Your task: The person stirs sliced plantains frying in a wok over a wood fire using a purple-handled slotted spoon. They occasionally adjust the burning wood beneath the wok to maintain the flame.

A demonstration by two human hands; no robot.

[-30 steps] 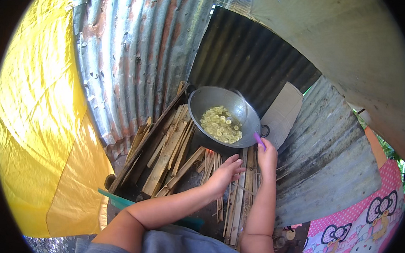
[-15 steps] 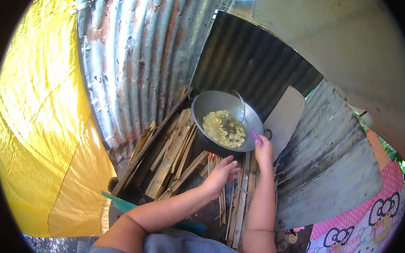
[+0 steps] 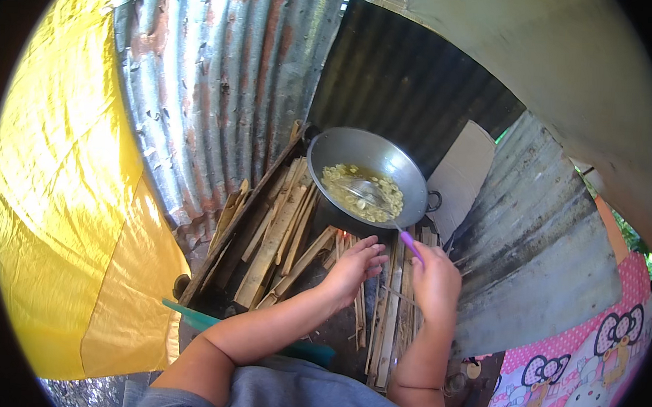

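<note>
A wide metal wok (image 3: 405,167) holds thin pale-yellow slices (image 3: 335,176) in oil. My right hand (image 3: 437,283), closed round the purple handle of a strainer (image 3: 412,246), is just outside the wok's near right rim. The strainer's round metal head lies down in the oil among the slices; its mesh is hard to make out. Just short of the wok's near side, my left hand (image 3: 352,270) hovers over the firewood, fingers loosely spread and holding nothing.
Split firewood (image 3: 276,249) lies left of and below the wok, with glowing embers (image 3: 344,238) under its near edge. Rusty corrugated sheets (image 3: 213,102) stand at left, a dark sheet (image 3: 406,82) behind, cardboard (image 3: 464,177) at right. A yellow cloth (image 3: 68,190) hangs far left.
My right hand has drawn back toward me. The strainer's head has come down from the wok's far side into the oil, and slices have shifted. My left hand stays nearly still.
</note>
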